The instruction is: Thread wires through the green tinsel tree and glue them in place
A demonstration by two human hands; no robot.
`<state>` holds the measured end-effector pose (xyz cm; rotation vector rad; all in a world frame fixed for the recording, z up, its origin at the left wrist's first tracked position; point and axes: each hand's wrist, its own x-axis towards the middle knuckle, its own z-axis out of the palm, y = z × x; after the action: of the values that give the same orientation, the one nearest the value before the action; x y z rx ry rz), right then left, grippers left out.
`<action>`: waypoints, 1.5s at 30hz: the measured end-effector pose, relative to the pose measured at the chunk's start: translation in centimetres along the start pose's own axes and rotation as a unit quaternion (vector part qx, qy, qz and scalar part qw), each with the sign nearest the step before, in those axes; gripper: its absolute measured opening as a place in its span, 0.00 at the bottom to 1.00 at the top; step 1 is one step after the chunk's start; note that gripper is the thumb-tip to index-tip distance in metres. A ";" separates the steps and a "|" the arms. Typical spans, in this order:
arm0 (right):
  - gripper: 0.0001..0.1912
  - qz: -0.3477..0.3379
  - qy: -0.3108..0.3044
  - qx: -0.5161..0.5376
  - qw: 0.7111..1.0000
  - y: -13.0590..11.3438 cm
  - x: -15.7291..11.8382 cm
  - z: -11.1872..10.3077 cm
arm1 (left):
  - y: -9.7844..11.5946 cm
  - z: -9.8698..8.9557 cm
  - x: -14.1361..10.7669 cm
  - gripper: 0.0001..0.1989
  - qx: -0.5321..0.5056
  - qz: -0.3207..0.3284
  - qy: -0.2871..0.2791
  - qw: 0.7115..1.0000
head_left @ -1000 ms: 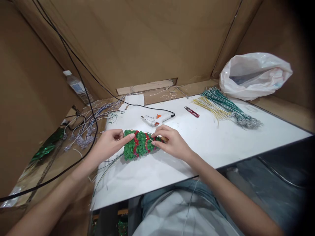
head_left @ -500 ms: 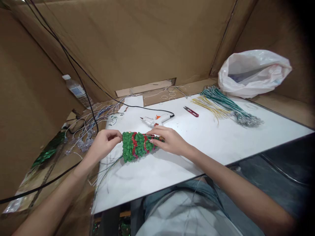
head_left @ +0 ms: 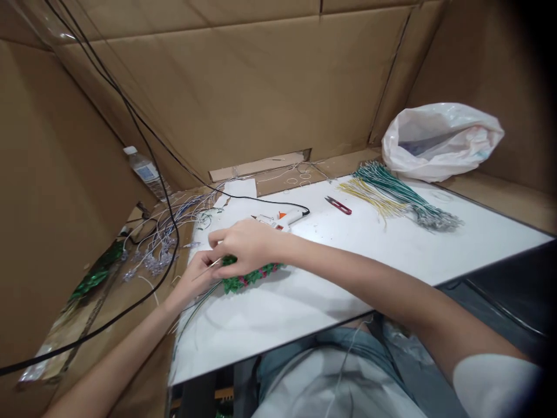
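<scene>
Head view: the right hand (head_left: pixel 244 247) curls over the green decoration (head_left: pixel 235 284), which lies partly hidden beneath it; the left hand (head_left: pixel 194 280) meets its fingertips, near a thin strand (head_left: pixel 214 263). What either pinches, I cannot tell. Beyond them lies a glue gun (head_left: pixel 293 217).

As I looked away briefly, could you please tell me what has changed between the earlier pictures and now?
The right hand has left the narrow end of the green ornament and moved left to its wide end, meeting the left hand. What either hand grips is unclear. The glue gun, red snips and white bag stayed put.
</scene>
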<state>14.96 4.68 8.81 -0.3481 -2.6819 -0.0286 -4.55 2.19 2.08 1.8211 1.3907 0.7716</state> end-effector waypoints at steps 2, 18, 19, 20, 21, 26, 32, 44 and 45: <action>0.15 -0.035 -0.022 0.037 0.998 1.6 0.8 0.2 | 0.1 0.5 -0.3 0.13 0.009 0.021 0.047 0.999; 0.18 -0.018 0.085 0.150 0.985 2.9 1.7 4.1 | -1.7 1.4 -0.3 0.08 0.012 0.069 0.076 0.995; 0.18 -0.011 0.091 0.160 0.983 2.9 1.6 4.2 | -1.5 1.4 -0.3 0.07 0.010 0.068 0.074 0.995; 0.18 -0.001 0.097 0.169 0.981 2.9 1.6 4.2 | -1.1 1.5 -0.3 0.05 0.005 0.065 0.088 0.994; 0.18 0.010 0.103 0.178 0.979 2.9 1.6 4.3 | -0.7 1.6 -0.2 0.04 -0.006 0.063 0.108 0.992; 0.19 0.041 0.112 0.209 0.971 2.8 1.6 4.3 | 1.2 2.0 0.1 0.01 -0.075 0.066 0.109 0.989; 0.17 0.077 0.096 0.212 0.969 2.5 1.7 4.0 | 0.9 2.0 0.5 0.04 -0.097 0.059 0.104 0.988; 0.18 0.102 0.083 0.198 0.971 2.1 1.7 3.5 | -1.4 1.5 0.3 0.05 -0.071 0.011 0.114 0.991; 0.18 0.102 0.084 0.196 0.972 2.2 1.7 3.5 | -1.8 1.4 0.3 0.05 -0.072 0.007 0.112 0.991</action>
<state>12.52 7.44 6.27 -0.4658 -2.3991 0.5033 -4.28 2.55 -0.15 1.6737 1.4227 1.0826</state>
